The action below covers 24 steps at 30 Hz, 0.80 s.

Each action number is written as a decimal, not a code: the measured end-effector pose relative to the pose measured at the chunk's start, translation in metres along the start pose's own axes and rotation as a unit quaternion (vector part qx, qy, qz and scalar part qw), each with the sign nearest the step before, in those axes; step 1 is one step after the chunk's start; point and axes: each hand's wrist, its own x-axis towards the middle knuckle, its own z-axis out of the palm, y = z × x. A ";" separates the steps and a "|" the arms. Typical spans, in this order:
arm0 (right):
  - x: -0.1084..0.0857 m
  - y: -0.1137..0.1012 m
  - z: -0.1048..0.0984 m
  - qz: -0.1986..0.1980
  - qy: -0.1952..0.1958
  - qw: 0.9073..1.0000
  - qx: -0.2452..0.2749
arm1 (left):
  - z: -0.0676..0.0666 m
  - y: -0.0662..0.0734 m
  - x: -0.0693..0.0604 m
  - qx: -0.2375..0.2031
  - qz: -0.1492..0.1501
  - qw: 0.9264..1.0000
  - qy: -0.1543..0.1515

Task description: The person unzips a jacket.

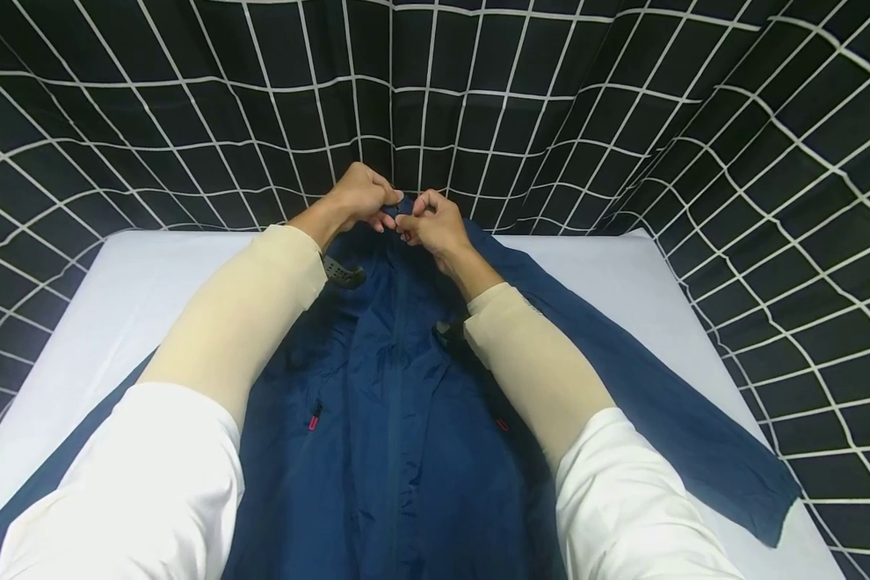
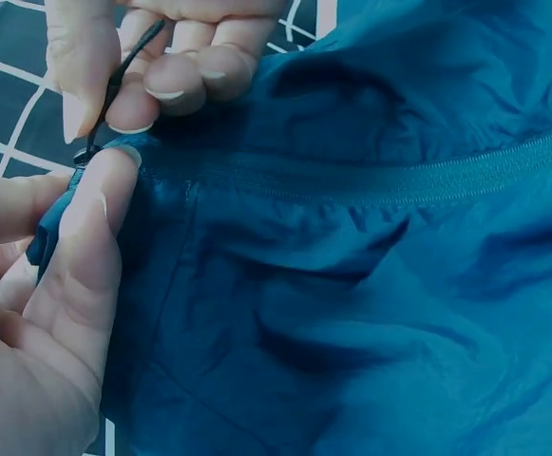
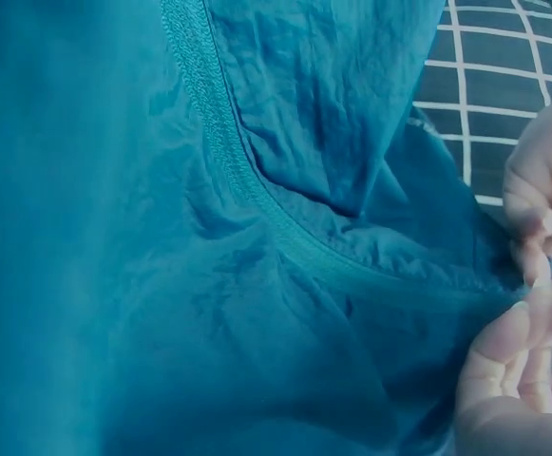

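Note:
A navy jacket lies front up, its collar end at the far edge of the table. At that end my left hand pinches the collar edge between thumb and fingers. Close beside it, my right hand holds a black cord zipper pull between thumb and fingertips. The front zipper runs down the middle from the collar, its two sides joined where visible. Fingers hide most of the slider in the right wrist view.
The jacket's right-hand sleeve stretches across the white table. Red pulls mark two chest pockets, one a red pocket pull. A black cloth with white grid lines stands behind and beside the table.

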 end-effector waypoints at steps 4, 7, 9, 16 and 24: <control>-0.003 0.000 -0.001 0.003 0.005 1.000 0.009 | 0.002 0.001 0.001 0.020 0.014 1.000 -0.002; -0.005 0.001 -0.002 0.009 0.005 1.000 0.016 | 0.003 0.003 0.002 0.032 0.019 0.999 0.005; -0.006 0.001 -0.003 0.013 0.003 1.000 0.022 | 0.005 0.005 0.002 0.040 0.019 0.999 0.009; -0.011 0.001 -0.005 0.014 0.008 0.999 0.037 | 0.008 0.013 0.004 0.062 0.020 0.997 0.032; -0.018 0.001 -0.004 0.013 0.011 0.999 0.029 | 0.008 0.018 0.002 0.063 0.007 0.997 0.045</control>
